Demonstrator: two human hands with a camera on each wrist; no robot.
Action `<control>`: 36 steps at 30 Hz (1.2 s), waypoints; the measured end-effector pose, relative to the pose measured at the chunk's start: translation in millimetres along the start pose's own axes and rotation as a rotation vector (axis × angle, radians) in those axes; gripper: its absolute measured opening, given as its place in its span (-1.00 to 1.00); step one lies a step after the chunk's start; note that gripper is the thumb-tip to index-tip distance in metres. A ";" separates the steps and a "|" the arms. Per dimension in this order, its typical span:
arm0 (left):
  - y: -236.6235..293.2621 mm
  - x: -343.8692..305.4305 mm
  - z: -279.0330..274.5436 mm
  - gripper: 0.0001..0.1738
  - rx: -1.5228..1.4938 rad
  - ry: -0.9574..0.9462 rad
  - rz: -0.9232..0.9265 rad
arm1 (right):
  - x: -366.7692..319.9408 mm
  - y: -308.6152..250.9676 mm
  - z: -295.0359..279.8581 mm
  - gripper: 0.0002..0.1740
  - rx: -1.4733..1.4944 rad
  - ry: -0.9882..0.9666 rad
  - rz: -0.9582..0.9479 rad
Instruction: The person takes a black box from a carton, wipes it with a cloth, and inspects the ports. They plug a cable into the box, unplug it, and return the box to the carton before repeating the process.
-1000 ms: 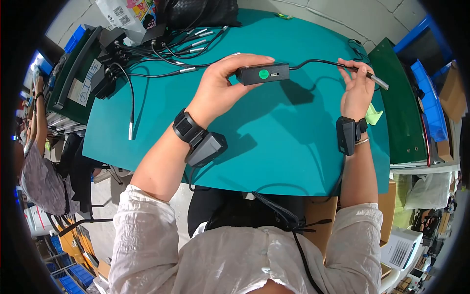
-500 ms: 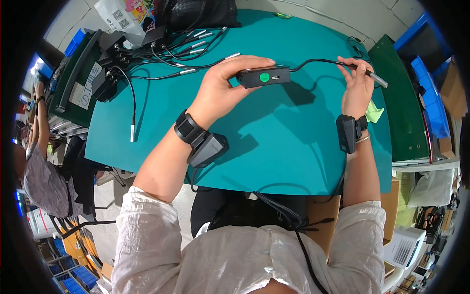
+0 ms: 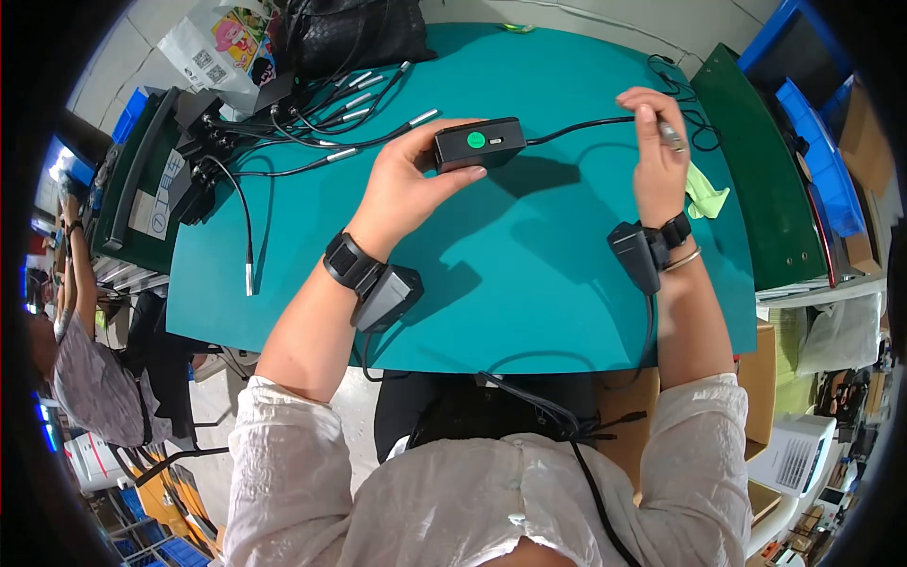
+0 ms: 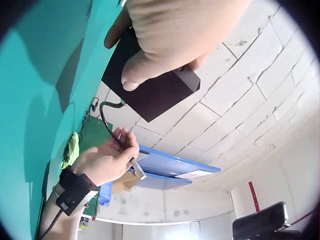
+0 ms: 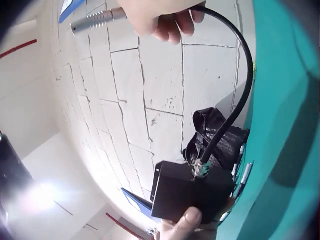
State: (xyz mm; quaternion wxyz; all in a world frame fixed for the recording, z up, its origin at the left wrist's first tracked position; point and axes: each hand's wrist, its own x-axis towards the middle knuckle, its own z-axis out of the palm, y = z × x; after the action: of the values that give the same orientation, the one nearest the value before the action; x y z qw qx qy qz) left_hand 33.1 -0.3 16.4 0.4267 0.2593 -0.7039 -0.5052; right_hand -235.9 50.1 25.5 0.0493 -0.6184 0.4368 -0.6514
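Note:
A black box point(image 3: 453, 155) with a round green sticker point(image 3: 475, 140) and a small slot sits in my left hand point(image 3: 397, 184), gripped between thumb and fingers above the table. From its right side runs a black cable point(image 3: 576, 127) that bends across to my right hand point(image 3: 658, 175). There, my fingers and thumb hold the cable just behind its silver metal plug point(image 5: 95, 21), which sticks out past the hand. In the right wrist view the cable enters the box through a fitting point(image 5: 200, 168) partly wrapped in pale, ragged material.
On the green table point(image 3: 539, 312), several similar black boxes point(image 3: 196, 184) with cables and silver plugs point(image 3: 342, 155) lie at the back left. A black bag point(image 3: 354, 38) and a printed white bag point(image 3: 208, 57) stand behind them. A light green cloth point(image 3: 706, 194) lies at the right.
The right hand has turned, so the plug points more toward the head camera than out to the right. Both hands and the box appear further left as the head view shifts.

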 end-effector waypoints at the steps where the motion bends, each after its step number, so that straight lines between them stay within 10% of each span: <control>1: -1.1 0.3 -0.5 -0.49 -0.002 -0.005 -0.027 | 0.1 -4.3 1.8 -0.83 -0.004 0.005 0.001; 8: -6.5 2.8 -4.7 -0.54 -0.117 0.066 -0.141 | -10.0 -33.4 24.2 -0.47 -0.544 -0.461 -0.377; 15: 0.6 -0.7 7.4 -0.60 -0.506 0.057 -0.321 | -28.0 -43.8 38.1 -0.35 -0.685 -0.580 -0.230; 36: -7.0 -0.5 23.3 -0.43 -0.634 -0.278 -0.308 | -0.7 -24.6 3.9 -0.73 -0.714 -0.607 -0.172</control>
State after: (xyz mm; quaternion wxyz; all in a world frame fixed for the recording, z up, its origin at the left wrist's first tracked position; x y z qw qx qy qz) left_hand 12.8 9.0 6.7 0.3051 0.1461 -0.5164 -0.7867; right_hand -220.7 63.7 39.9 -0.0948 -0.7929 0.5464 -0.2524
